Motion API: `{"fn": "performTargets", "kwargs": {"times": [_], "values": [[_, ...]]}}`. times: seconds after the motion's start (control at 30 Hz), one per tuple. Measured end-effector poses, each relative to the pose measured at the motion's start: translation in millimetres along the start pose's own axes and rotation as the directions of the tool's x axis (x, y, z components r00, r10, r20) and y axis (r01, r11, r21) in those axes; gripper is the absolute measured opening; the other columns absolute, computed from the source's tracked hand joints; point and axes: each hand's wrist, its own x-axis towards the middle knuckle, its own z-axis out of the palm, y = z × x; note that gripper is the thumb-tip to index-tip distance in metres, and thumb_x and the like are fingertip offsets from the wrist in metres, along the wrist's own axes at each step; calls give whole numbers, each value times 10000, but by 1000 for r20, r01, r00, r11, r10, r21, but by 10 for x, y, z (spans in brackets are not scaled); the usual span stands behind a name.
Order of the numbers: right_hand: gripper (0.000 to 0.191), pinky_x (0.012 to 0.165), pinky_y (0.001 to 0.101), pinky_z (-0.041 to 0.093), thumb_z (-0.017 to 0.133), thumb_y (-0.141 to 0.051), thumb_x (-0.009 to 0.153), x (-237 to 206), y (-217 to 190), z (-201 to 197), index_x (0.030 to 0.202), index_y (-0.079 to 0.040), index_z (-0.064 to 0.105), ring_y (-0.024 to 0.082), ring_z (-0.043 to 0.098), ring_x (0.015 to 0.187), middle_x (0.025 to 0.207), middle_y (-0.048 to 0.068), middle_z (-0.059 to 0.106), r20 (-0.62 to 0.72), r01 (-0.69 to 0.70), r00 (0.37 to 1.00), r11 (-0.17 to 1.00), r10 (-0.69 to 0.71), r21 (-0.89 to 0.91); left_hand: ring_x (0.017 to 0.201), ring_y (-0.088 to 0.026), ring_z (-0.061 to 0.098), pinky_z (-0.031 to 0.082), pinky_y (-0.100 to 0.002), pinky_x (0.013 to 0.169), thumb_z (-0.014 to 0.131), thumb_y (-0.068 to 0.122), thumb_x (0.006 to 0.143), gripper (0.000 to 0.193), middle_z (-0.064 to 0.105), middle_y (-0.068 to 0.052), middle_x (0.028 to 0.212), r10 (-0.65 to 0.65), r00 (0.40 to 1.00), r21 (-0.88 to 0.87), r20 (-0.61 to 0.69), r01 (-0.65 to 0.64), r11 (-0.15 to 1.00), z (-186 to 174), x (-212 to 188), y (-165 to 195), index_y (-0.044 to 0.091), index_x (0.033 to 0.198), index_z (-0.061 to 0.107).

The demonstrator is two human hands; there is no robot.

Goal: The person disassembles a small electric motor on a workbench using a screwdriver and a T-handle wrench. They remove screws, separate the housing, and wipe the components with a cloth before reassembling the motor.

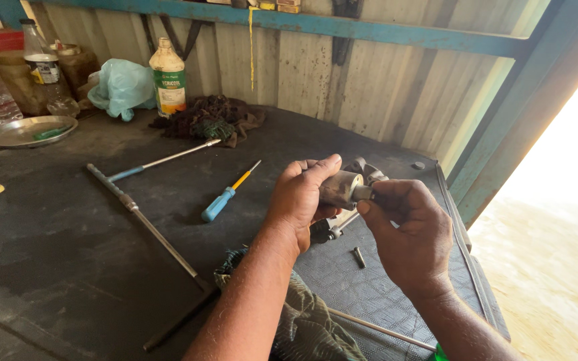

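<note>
Hands work above the dark workbench: left hand wraps a grey metal cylinder, right hand pinches its protruding end. Step appears mid-fitting; next move likely needs steady twisting alignment.

I hold the metal cylinder between my left hand and right hand, above the workbench. Left of my left hand lies a screwdriver; farther left, a long rod. A small bolt lies below, between both hands. Beyond the left hand sits a rag pile.
</note>
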Motion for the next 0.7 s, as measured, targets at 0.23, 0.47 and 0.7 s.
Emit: {"fn": "performTargets", "kwargs": {"times": [0.23,0.47,0.7], "values": [[383,790,260,599,834,-103,804,-5,-56,-6,1144,-43,669,92,737,868,977,45,770,8,-41,999,996,42,-85,689,-127,665,539,-292,528,779,363,777,373,701,-28,856,11,1000,4,4,-11,1000,-42,19,1,132,1028,627],[219,772,270,591,760,-50,868,-37,-89,-33,1083,-33,720,119,757,852,978,61,775,-26,131,990,968,-139,-215,657,-146,667,530,-304,537,741,343,784,338,698,-31,847,22,994,-43,-104,-27,999,-119,101,18,133,1031,645],[335,803,300,601,729,-31,849,-83,-195,17,1183,-15,725,170,762,909,1079,105,755,111,353,936,895,-335,-272,624,-132,648,495,-280,510,723,326,789,310,693,-37,822,61,982,20,-178,-58,998,-150,96,17,125,1013,650]]}}
